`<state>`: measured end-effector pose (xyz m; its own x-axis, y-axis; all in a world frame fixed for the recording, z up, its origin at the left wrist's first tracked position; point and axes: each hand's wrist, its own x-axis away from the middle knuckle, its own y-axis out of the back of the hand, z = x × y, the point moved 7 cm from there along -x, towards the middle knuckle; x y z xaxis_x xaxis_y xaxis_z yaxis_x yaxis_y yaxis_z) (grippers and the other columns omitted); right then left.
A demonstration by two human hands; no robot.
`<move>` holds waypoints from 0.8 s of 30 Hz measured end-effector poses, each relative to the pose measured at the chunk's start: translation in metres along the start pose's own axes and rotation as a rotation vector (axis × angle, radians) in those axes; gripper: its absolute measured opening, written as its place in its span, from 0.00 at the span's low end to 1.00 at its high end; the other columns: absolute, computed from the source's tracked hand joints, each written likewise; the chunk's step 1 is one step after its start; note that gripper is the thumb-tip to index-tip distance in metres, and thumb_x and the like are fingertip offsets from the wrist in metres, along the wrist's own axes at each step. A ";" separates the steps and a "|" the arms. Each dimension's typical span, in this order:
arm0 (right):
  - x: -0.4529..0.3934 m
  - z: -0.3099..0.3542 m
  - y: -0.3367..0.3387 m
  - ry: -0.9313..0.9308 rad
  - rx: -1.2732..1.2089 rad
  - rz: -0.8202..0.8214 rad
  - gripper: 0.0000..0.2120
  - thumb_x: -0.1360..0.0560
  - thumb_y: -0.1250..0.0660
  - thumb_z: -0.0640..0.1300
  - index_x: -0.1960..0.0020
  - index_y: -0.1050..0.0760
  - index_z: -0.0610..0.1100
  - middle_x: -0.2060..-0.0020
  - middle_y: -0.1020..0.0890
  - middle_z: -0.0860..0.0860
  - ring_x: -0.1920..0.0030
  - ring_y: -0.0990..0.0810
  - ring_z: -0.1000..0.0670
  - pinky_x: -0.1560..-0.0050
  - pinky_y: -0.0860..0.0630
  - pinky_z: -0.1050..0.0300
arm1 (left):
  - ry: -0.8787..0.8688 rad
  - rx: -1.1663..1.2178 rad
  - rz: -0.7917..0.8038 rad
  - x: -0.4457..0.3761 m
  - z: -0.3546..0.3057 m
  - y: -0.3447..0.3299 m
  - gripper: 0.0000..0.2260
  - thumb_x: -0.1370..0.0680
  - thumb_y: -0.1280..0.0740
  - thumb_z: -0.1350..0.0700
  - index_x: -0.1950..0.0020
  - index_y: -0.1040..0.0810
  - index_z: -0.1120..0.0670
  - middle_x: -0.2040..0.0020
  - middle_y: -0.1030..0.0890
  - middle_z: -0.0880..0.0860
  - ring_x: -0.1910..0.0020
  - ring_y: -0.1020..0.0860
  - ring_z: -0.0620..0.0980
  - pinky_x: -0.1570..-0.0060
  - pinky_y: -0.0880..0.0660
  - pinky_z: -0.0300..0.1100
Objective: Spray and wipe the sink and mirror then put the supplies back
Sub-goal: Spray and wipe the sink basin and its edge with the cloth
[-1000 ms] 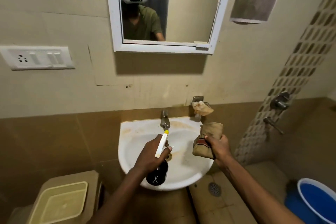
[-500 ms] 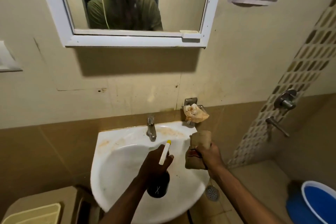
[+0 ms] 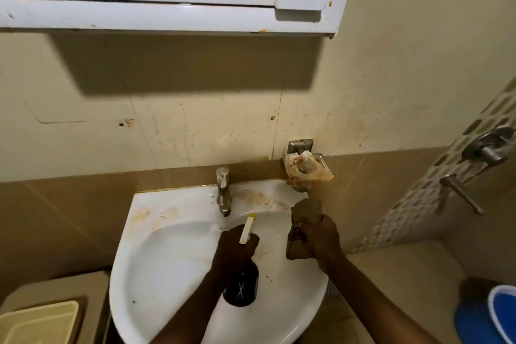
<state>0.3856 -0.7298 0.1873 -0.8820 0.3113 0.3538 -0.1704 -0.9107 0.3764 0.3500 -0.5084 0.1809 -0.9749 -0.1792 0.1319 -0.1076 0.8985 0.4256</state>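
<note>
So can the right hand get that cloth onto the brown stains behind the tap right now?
Probably yes. The right hand holds the cloth just in front of the stains on the sink ledge, with nothing between; the tap stands off to the left.

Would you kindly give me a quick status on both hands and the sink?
Left hand grips spray bottle over sink. Right hand grips cloth. Brown stains behind tap; nothing in the way.

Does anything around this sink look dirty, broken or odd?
Yes. Rusty brown stains streak the sink ledge beside the tap, and a stained, crumpled wrapper sits on the wall soap holder. Nothing looks broken.
</note>
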 end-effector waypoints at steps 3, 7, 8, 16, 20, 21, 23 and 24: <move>-0.014 0.003 0.000 0.058 0.090 0.003 0.12 0.25 0.33 0.41 0.44 0.26 0.38 0.55 0.23 0.46 0.53 0.25 0.45 0.50 0.24 0.49 | 0.039 0.004 0.018 -0.002 -0.001 -0.007 0.05 0.26 0.32 0.58 0.60 0.24 0.58 0.65 0.18 0.59 0.65 0.18 0.56 0.60 0.20 0.52; -0.023 0.009 0.001 0.171 0.198 -0.056 0.14 0.21 0.36 0.48 0.42 0.26 0.38 0.51 0.20 0.41 0.54 0.25 0.45 0.53 0.28 0.53 | 0.128 0.070 -0.001 -0.001 0.002 -0.011 0.07 0.27 0.33 0.58 0.63 0.26 0.58 0.69 0.21 0.59 0.70 0.22 0.53 0.64 0.24 0.49; -0.025 0.010 0.001 0.197 0.237 -0.086 0.15 0.21 0.36 0.49 0.42 0.27 0.38 0.50 0.20 0.42 0.53 0.24 0.44 0.54 0.30 0.55 | 0.117 0.074 0.005 -0.001 0.001 -0.013 0.07 0.27 0.33 0.56 0.62 0.26 0.58 0.66 0.20 0.60 0.67 0.20 0.54 0.63 0.23 0.50; -0.055 0.006 -0.045 0.558 0.607 -0.358 0.12 0.31 0.24 0.38 0.49 0.20 0.38 0.60 0.18 0.43 0.62 0.19 0.41 0.65 0.21 0.51 | 0.073 -0.030 0.013 -0.010 0.002 -0.007 0.06 0.26 0.33 0.57 0.63 0.26 0.53 0.65 0.19 0.58 0.66 0.21 0.52 0.60 0.23 0.48; -0.064 0.026 -0.083 0.676 0.692 -0.374 0.09 0.32 0.23 0.39 0.54 0.20 0.39 0.62 0.18 0.43 0.63 0.19 0.42 0.64 0.22 0.51 | 0.084 -0.021 -0.051 -0.015 0.006 0.001 0.06 0.25 0.34 0.59 0.62 0.25 0.59 0.66 0.20 0.60 0.66 0.21 0.56 0.61 0.24 0.50; -0.064 0.035 -0.098 0.718 0.699 -0.329 0.10 0.33 0.23 0.40 0.54 0.20 0.40 0.62 0.18 0.43 0.62 0.18 0.42 0.63 0.21 0.50 | 0.065 -0.018 -0.051 -0.016 0.006 0.002 0.05 0.26 0.34 0.59 0.61 0.25 0.57 0.66 0.19 0.60 0.65 0.20 0.56 0.60 0.23 0.50; -0.061 0.053 -0.127 0.876 0.738 -0.217 0.12 0.35 0.22 0.40 0.53 0.19 0.41 0.60 0.17 0.44 0.61 0.18 0.42 0.63 0.21 0.50 | 0.041 -0.022 -0.019 -0.017 0.007 0.000 0.04 0.26 0.33 0.57 0.60 0.24 0.55 0.64 0.19 0.58 0.64 0.20 0.56 0.59 0.23 0.51; -0.061 0.059 -0.140 1.001 0.772 -0.120 0.12 0.34 0.23 0.39 0.52 0.19 0.43 0.58 0.17 0.44 0.61 0.18 0.42 0.62 0.21 0.50 | 0.048 -0.020 -0.007 -0.017 0.008 0.000 0.04 0.28 0.34 0.55 0.60 0.24 0.55 0.64 0.18 0.58 0.64 0.20 0.56 0.59 0.23 0.52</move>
<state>0.4890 -0.6050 0.1638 -0.8812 -0.2675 -0.3897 -0.2700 -0.3918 0.8795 0.3651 -0.5018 0.1714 -0.9637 -0.2050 0.1711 -0.1102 0.8890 0.4445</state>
